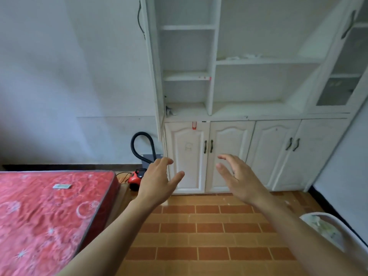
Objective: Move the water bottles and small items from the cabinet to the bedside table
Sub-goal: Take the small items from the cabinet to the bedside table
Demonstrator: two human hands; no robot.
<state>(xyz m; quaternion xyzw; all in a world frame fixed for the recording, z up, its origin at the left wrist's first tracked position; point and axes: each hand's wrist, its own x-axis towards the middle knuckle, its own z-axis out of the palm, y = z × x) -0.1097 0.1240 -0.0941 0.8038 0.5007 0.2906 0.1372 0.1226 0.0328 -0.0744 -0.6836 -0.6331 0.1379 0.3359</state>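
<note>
A white cabinet fills the far wall, with open shelves above and shut lower doors with dark handles. The shelves show no bottles; only small pale scraps lie on the wide upper shelf. My left hand and my right hand are both stretched forward in front of the lower left doors, palms facing each other, fingers relaxed, holding nothing. Neither hand touches the cabinet. No bedside table is in view.
A bed with a red patterned mattress sits at the left, a small flat item on it. A red vacuum cleaner with a black hose stands by the cabinet's left corner. A white chair is at the lower right. The floor is orange tile.
</note>
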